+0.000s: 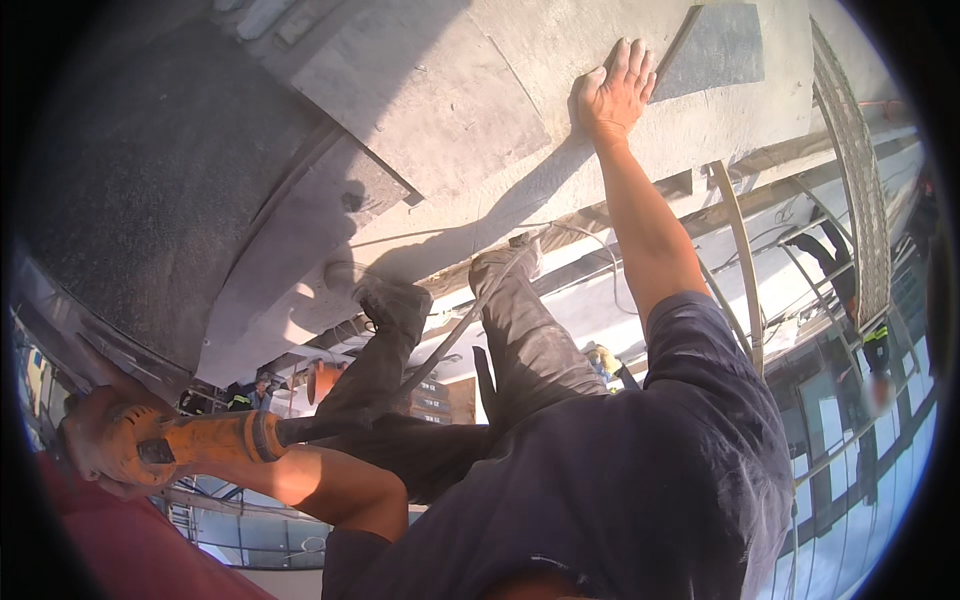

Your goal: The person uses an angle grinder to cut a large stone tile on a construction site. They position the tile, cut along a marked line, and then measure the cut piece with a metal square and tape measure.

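My left hand [92,445] is at the far left, fingers wrapped around a worn orange corded power tool [205,445]. Its working end is hidden, so I cannot tell its exact kind. From its dark rear end a grey cord [455,340] runs up across my legs. My right hand [617,95] lies flat, fingers stretched, on a pale concrete surface [540,180] at the top. Beside its fingertips is a dark grey angular panel [715,50]. Both my feet, in dusty dark trousers [530,340], stand near the concrete's lower edge.
Large grey sheets [420,90] and a dark, rough panel [150,190] cover the upper left. Metal bars [740,260] and a perforated plank [855,170] stand at the right. Several people [255,395] show lower down beyond the edge. Red cloth [120,530] fills the lower left.
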A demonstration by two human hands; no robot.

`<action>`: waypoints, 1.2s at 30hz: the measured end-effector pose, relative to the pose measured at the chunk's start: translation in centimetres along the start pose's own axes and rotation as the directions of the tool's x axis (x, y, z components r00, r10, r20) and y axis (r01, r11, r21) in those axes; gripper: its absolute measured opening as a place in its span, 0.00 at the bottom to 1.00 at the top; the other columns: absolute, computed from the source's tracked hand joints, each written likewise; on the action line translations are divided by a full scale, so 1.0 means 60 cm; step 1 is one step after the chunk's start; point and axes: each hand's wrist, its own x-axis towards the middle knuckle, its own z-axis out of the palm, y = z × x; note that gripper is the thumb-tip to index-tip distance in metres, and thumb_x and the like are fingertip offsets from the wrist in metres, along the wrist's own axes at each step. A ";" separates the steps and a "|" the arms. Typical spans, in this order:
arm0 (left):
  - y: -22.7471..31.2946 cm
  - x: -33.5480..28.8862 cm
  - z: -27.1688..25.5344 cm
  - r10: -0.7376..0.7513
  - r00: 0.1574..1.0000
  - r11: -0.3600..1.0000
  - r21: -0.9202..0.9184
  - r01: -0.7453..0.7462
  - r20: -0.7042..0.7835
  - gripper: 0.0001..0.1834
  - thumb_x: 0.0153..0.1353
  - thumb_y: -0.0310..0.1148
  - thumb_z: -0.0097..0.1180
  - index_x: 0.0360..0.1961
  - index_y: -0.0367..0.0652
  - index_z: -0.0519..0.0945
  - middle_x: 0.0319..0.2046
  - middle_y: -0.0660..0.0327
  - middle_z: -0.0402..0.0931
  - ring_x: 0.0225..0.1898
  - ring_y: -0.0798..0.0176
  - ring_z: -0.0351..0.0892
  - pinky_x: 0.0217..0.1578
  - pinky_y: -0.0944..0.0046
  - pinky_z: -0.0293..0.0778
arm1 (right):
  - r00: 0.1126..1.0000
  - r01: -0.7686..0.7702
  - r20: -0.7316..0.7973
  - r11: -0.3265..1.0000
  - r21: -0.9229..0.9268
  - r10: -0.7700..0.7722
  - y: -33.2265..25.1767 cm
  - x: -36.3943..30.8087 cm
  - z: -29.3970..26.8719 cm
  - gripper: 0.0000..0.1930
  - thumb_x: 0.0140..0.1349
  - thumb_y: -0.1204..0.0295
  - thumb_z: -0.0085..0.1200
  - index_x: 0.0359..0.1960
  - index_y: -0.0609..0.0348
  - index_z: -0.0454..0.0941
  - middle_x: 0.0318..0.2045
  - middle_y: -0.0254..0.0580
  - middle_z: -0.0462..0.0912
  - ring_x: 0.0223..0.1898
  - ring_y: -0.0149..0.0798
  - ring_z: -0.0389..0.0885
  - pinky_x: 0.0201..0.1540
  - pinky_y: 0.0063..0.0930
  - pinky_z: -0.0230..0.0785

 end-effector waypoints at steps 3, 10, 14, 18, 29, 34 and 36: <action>-0.022 -0.005 -0.014 0.034 0.999 0.999 -0.012 -0.034 0.032 0.11 0.69 0.39 0.63 0.45 0.46 0.77 0.41 0.63 0.76 0.46 0.65 0.81 0.88 0.35 0.40 | 1.000 0.011 -0.018 1.000 -0.002 -0.011 0.007 0.000 0.003 0.40 0.73 0.56 0.43 0.86 0.52 0.57 0.88 0.52 0.55 0.89 0.57 0.45 0.89 0.58 0.32; -0.073 -0.175 0.053 0.300 0.954 0.947 0.116 -0.299 0.007 0.21 0.68 0.39 0.64 0.54 0.37 0.75 0.43 0.56 0.77 0.47 0.57 0.83 0.87 0.36 0.46 | 0.986 0.167 0.017 0.986 -0.019 -0.167 0.021 0.010 -0.004 0.39 0.77 0.57 0.42 0.87 0.57 0.56 0.88 0.54 0.51 0.90 0.53 0.42 0.88 0.58 0.30; -0.139 -0.274 0.095 0.527 0.850 0.835 0.183 -0.519 0.006 0.26 0.68 0.39 0.65 0.59 0.32 0.75 0.44 0.52 0.78 0.48 0.53 0.84 0.86 0.37 0.50 | 0.994 0.089 0.077 0.992 -0.086 -0.083 0.039 -0.020 -0.007 0.39 0.81 0.53 0.37 0.88 0.58 0.51 0.90 0.52 0.45 0.90 0.54 0.38 0.89 0.57 0.27; -0.270 -0.465 0.095 0.710 0.683 0.701 0.257 -0.665 -0.171 0.28 0.66 0.39 0.66 0.59 0.31 0.74 0.44 0.52 0.78 0.45 0.53 0.84 0.87 0.36 0.47 | 0.981 0.192 0.046 0.977 -0.091 -0.189 0.036 -0.024 -0.001 0.39 0.82 0.54 0.39 0.88 0.61 0.49 0.90 0.53 0.44 0.90 0.55 0.38 0.88 0.60 0.28; -0.503 -0.663 -0.006 0.555 0.569 0.832 0.393 -0.391 -0.607 0.21 0.65 0.38 0.67 0.55 0.40 0.78 0.42 0.56 0.82 0.45 0.55 0.86 0.57 0.47 0.81 | 0.670 0.107 0.604 0.861 0.498 -0.432 0.024 0.005 -0.145 0.39 0.84 0.48 0.43 0.85 0.64 0.56 0.81 0.63 0.66 0.80 0.64 0.65 0.81 0.56 0.58; -0.537 -0.631 0.008 0.473 0.604 0.876 0.413 -0.248 -0.642 0.19 0.64 0.37 0.69 0.52 0.39 0.81 0.40 0.56 0.84 0.43 0.56 0.89 0.38 0.55 0.87 | 0.107 0.270 0.408 0.421 0.866 -0.907 -0.090 -0.268 -0.489 0.42 0.79 0.56 0.58 0.86 0.61 0.54 0.74 0.72 0.73 0.68 0.65 0.82 0.67 0.54 0.76; -0.533 -0.591 0.018 0.444 0.646 0.888 0.400 -0.226 -0.621 0.19 0.63 0.36 0.71 0.50 0.39 0.81 0.40 0.56 0.84 0.41 0.58 0.89 0.38 0.56 0.87 | 0.074 0.505 0.393 0.374 0.778 -0.917 -0.105 -0.332 -0.507 0.48 0.74 0.65 0.63 0.87 0.60 0.46 0.71 0.75 0.75 0.62 0.69 0.85 0.61 0.57 0.80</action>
